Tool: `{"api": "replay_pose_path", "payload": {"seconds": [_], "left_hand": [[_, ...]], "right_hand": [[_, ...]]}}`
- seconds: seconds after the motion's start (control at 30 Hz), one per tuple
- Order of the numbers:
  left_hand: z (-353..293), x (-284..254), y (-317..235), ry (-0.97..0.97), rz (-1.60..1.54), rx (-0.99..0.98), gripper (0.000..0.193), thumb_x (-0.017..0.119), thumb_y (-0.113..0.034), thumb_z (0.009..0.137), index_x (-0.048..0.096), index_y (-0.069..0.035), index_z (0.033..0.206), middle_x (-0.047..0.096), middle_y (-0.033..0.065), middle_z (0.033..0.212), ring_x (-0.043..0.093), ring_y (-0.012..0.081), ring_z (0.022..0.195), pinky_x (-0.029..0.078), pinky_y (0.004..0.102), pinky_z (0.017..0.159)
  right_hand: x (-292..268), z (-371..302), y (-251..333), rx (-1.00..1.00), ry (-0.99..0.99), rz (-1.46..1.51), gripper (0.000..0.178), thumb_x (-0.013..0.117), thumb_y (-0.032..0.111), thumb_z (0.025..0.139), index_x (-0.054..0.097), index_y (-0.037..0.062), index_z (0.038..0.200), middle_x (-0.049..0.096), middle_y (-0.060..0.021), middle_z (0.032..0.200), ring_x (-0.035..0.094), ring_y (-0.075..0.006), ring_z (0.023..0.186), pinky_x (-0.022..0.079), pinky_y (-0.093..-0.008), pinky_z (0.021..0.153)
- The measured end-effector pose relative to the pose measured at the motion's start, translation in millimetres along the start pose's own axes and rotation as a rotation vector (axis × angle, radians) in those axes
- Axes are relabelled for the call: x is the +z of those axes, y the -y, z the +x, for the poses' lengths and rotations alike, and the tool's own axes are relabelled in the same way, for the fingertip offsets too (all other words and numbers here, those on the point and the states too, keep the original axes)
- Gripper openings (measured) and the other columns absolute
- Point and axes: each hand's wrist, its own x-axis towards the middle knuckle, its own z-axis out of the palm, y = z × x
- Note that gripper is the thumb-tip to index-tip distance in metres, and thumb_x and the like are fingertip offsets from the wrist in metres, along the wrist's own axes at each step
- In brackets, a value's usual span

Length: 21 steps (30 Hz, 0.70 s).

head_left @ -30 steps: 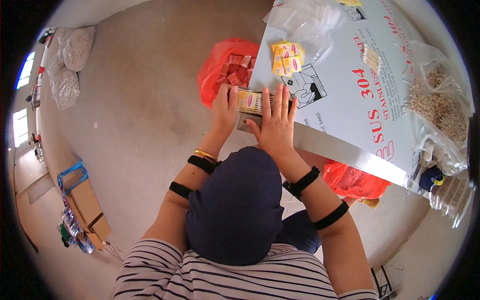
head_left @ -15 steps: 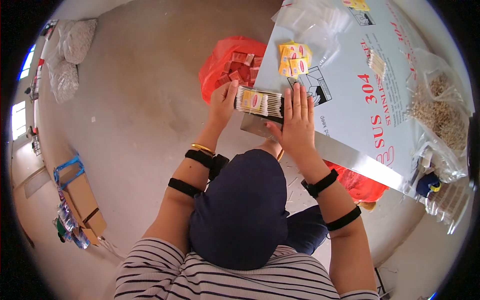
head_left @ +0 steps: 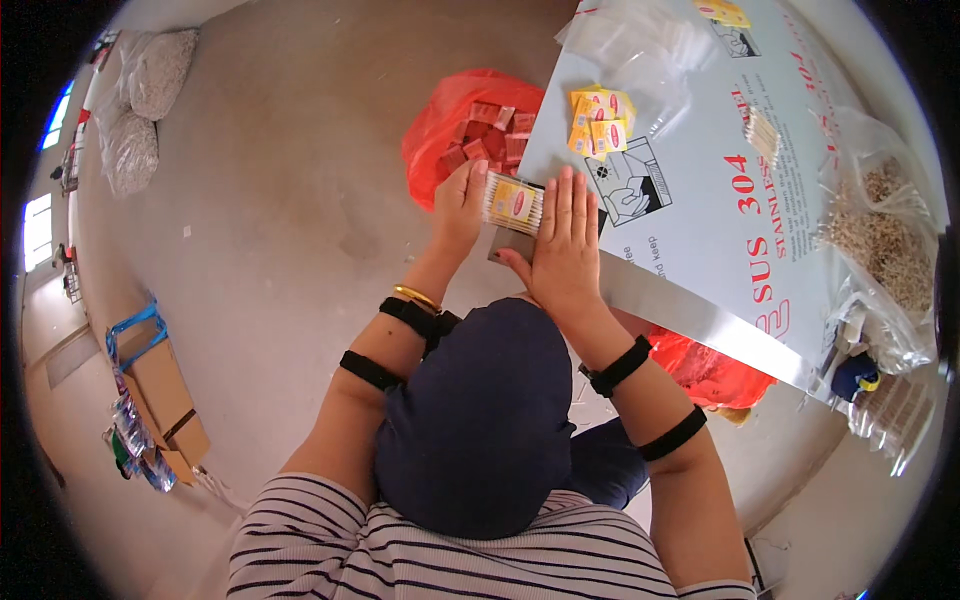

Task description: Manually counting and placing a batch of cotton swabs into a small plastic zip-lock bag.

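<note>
At the near left corner of the table, my left hand [head_left: 460, 215] is closed on the left end of a pack of cotton swabs [head_left: 513, 205]. A yellow printed card lies over the row of swabs. My right hand [head_left: 567, 245] lies flat along the right end of the pack, its fingers stretched out and close together, thumb spread toward me. A dark strip shows beneath the pack and past my right fingers. Whether clear film wraps all the swabs, I cannot make out.
Yellow cards [head_left: 600, 122] and clear plastic bags [head_left: 640, 45] lie on the metal-topped table [head_left: 690, 230]. Loose swabs [head_left: 763, 135] sit farther right, beside a clear bag of swabs [head_left: 882, 225]. A red bag [head_left: 425, 150] of small packs stands left; another red bag [head_left: 700, 370] is below.
My right hand has moved left against the swabs, and the row that was spread out to the right of the card is now narrower. My left hand keeps its hold.
</note>
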Motion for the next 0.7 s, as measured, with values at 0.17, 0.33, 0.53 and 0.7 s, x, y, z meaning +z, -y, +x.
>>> {"api": "replay_pose_path", "payload": {"seconds": [0.17,0.33,0.53,0.7], "left_hand": [[5.8,-1.7,16.8,0.045,0.057,0.031,0.038,0.046,-0.03,0.111,0.062,0.002,0.096,0.058,0.0119,0.075,0.055,0.017,0.071,0.047,0.034,0.068],[15.5,-18.7,46.8,-0.115,0.118,0.307,0.047,0.031,-0.036,0.113,0.062,-0.001,0.118,0.061,0.0139,0.115,0.058,0.0231,0.106,0.045,0.037,0.099],[20.6,-12.7,-82.9,-0.046,0.225,0.373,0.044,0.039,-0.035,0.111,0.059,-0.001,0.13,0.057,0.0164,0.137,0.051,0.0285,0.131,0.035,0.042,0.114],[35.9,52.6,-162.3,0.263,0.149,0.585,0.029,0.057,-0.021,0.103,0.06,-0.002,0.125,0.057,0.0189,0.133,0.052,0.0347,0.128,0.041,0.0425,0.108]], "right_hand": [[-5.7,-2.0,-12.9,-0.02,-0.029,0.116,0.097,0.06,0.054,0.095,0.021,-0.0099,0.157,0.018,-0.0279,0.167,0.015,-0.0423,0.156,0.012,-0.054,0.126],[-34.3,-25.1,-78.3,0.064,-0.151,0.174,0.08,0.06,0.036,0.099,0.026,-0.006,0.158,0.025,-0.0249,0.165,0.02,-0.0407,0.155,0.013,-0.0535,0.126],[-79.7,-26.0,-219.1,0.38,-0.394,0.049,0.065,0.058,0.029,0.1,0.035,0.0062,0.157,0.028,-0.024,0.163,0.024,-0.0423,0.152,0.018,-0.0557,0.124],[-96.9,6.9,-263.8,0.427,-0.355,-0.113,0.064,0.058,0.033,0.101,0.036,0.0179,0.159,0.024,-0.0227,0.165,0.024,-0.0451,0.151,0.019,-0.0556,0.124]]}}
